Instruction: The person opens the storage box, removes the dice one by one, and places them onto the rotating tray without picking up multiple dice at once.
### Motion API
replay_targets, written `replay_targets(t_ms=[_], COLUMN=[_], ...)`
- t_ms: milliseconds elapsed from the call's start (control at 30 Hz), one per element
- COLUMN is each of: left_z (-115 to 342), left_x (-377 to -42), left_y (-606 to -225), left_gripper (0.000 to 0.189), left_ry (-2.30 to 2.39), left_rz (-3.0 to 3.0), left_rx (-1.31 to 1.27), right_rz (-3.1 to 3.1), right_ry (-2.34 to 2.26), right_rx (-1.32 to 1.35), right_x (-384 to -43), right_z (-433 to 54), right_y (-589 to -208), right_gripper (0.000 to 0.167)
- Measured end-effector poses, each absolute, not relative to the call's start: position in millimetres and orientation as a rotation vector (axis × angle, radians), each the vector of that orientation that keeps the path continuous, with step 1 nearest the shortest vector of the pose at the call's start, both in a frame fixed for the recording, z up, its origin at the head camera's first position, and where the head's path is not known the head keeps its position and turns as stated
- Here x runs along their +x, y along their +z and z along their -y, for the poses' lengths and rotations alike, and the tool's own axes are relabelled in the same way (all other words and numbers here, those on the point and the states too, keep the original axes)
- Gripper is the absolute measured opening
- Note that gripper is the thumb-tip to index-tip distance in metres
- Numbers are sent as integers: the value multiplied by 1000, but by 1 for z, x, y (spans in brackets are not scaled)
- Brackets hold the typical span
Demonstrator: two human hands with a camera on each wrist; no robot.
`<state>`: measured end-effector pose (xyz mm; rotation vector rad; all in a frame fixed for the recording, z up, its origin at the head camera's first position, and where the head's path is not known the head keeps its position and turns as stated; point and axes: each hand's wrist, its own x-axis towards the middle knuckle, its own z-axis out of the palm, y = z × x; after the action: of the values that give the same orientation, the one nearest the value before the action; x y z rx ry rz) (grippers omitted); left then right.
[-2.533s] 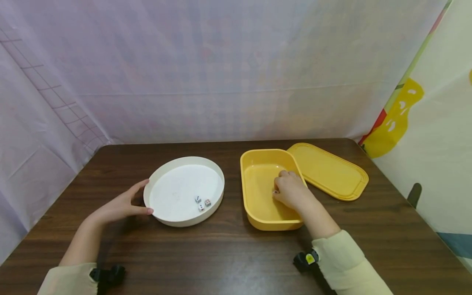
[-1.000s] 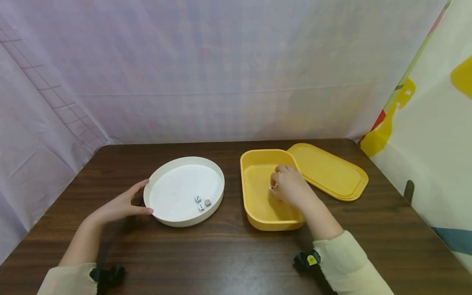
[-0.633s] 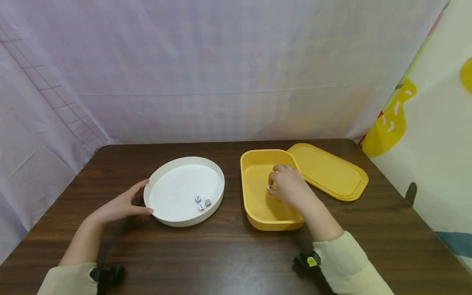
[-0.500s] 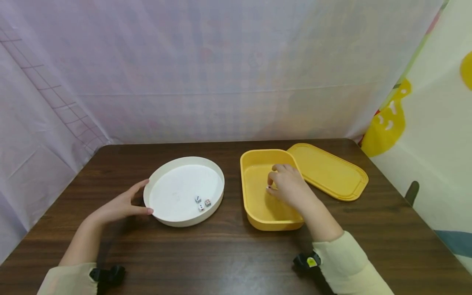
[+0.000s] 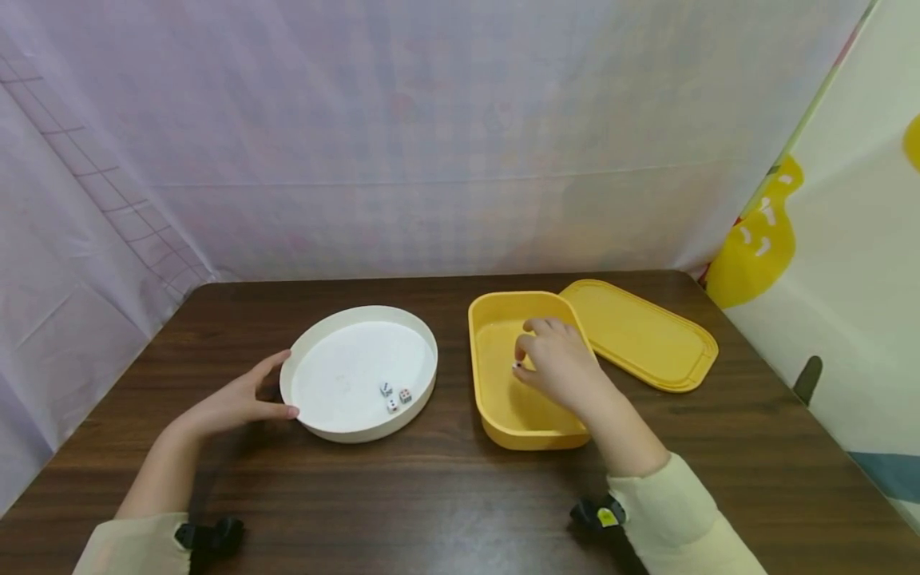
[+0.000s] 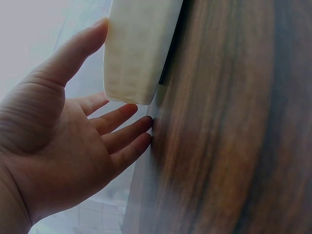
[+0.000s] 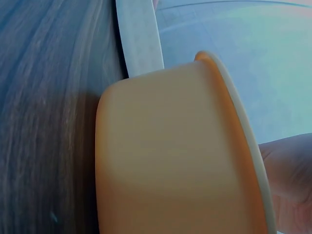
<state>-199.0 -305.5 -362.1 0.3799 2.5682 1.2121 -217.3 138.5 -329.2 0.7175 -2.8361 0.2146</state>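
Note:
My left hand (image 5: 228,405) rests at the left side of a round white tray (image 5: 338,432), thumb and fingers spread along its wall. In the left wrist view, thumb and fingertips meet the tray wall and the fingers are fairly straight. Three white dice lie together in the tray, one die (image 5: 406,395) showing reddish dots. Over the yellow rectangular box (image 5: 496,399), my right hand (image 5: 561,363) pinches a small white die (image 5: 517,365) between thumb and index finger. The right wrist view shows mostly the outer wall of the box, which hides most of that hand.
A yellow lid (image 5: 647,335) lies flat right of the box, close by its edge. Everything stands on a dark wooden table (image 5: 402,503). A pale curtain (image 5: 431,144) hangs behind the table, and a patterned cloth (image 5: 848,319) hangs along the right.
My right hand has come up from the bottom of the box and moved slightly left, with the pinched die now showing at the fingertips. The left hand, tray and its dice have stayed put.

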Motion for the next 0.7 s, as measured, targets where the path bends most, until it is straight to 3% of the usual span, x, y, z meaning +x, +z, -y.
replay_targets(t_ms=[700], left_z=[308], left_x=[-201], left_y=[-365], left_gripper=[103], left_ry=[1173], left_rz=[-2592], left_rx=[368], right_rz=[2789], right_ry=[235], right_rx=[787], right_x=[-210], right_z=[-117], right_y=[-321], right_gripper=[14])
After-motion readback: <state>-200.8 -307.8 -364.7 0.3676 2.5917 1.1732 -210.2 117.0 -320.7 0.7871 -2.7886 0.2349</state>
